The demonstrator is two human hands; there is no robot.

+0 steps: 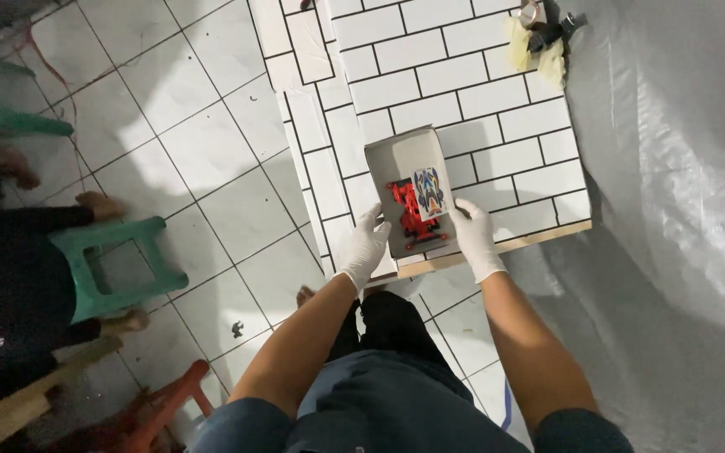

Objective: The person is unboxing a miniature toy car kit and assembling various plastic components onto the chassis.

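On the near edge of the brick-patterned board (463, 101), an open grey box (409, 164) lies flat with a red model car frame (411, 214) and a sticker sheet (430, 191) inside. The gloved left hand (365, 245) and gloved right hand (473, 236) each clasp a near corner of the box, forearms reaching forward. Judged from this, the contents are being laid out; lifting a part out calls for freeing one hand.

Open grey cardboard box (409, 168), red toy-car chassis (410, 214), colourful sticker sheet (429, 192) inside

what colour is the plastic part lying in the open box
Red: the plastic part in the grey box shows best in the head view.
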